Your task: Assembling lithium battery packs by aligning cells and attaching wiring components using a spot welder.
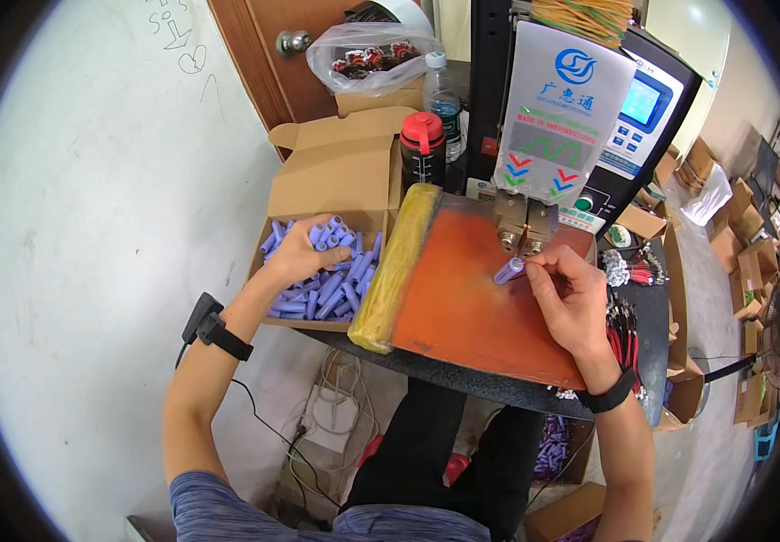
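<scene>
My left hand [307, 254] is in an open cardboard box [330, 167] at the left, its fingers curled around several purple battery cells [332, 234]. More loose purple cells [325, 297] fill the box around it. Over an orange mat [462, 298], my right hand [572, 294] pinches one purple battery cell [508, 270] between thumb and forefinger. That cell lies tilted just below the metal electrodes [525, 230] of a spot welder [552, 117]. Whether the right fingertips also hold a small tab or lead, I cannot make out.
A yellow wrapped roll [396, 269] lies between box and mat. Behind stand a red-capped bottle [422, 149] and a clear bottle [442, 104]. Red and black wire leads [623, 336] lie at the right edge. More cells [552, 443] sit in a box under the table.
</scene>
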The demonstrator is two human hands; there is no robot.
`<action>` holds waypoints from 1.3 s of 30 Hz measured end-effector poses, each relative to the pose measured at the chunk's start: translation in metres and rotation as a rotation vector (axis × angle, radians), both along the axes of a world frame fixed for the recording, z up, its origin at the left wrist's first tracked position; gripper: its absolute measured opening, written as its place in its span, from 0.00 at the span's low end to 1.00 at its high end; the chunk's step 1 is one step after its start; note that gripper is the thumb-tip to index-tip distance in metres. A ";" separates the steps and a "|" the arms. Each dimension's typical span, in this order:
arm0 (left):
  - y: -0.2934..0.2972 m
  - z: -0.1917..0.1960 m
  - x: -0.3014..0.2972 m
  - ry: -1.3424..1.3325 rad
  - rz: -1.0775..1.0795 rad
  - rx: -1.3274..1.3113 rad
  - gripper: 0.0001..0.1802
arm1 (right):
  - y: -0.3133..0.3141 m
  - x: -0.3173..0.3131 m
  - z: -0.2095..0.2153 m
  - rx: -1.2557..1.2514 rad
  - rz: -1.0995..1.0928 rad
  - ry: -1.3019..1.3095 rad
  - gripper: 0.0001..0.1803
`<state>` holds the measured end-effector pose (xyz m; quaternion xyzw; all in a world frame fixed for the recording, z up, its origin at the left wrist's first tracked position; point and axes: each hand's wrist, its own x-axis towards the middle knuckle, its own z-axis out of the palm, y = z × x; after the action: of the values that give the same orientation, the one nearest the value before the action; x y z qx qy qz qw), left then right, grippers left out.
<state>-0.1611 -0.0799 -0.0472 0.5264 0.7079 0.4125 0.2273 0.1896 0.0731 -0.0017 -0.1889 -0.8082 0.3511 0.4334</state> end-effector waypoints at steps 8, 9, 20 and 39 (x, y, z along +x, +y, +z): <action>-0.001 0.024 0.040 -0.762 0.072 0.033 0.13 | 0.001 0.004 0.002 0.028 -0.020 -0.014 0.01; 0.001 0.027 0.047 -0.762 0.068 0.033 0.13 | 0.002 0.004 0.001 0.035 -0.015 0.000 0.01; 0.050 0.070 0.125 -0.571 -0.305 0.235 0.13 | 0.001 -0.004 -0.005 0.023 0.014 0.023 0.02; 0.076 0.046 0.146 -0.179 -0.425 0.138 0.24 | 0.013 -0.001 -0.024 0.239 -0.083 0.200 0.05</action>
<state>-0.0153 -0.0039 -0.0014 0.6394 0.5283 0.4476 0.3343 0.1883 0.0864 -0.0259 -0.1330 -0.7885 0.2512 0.5453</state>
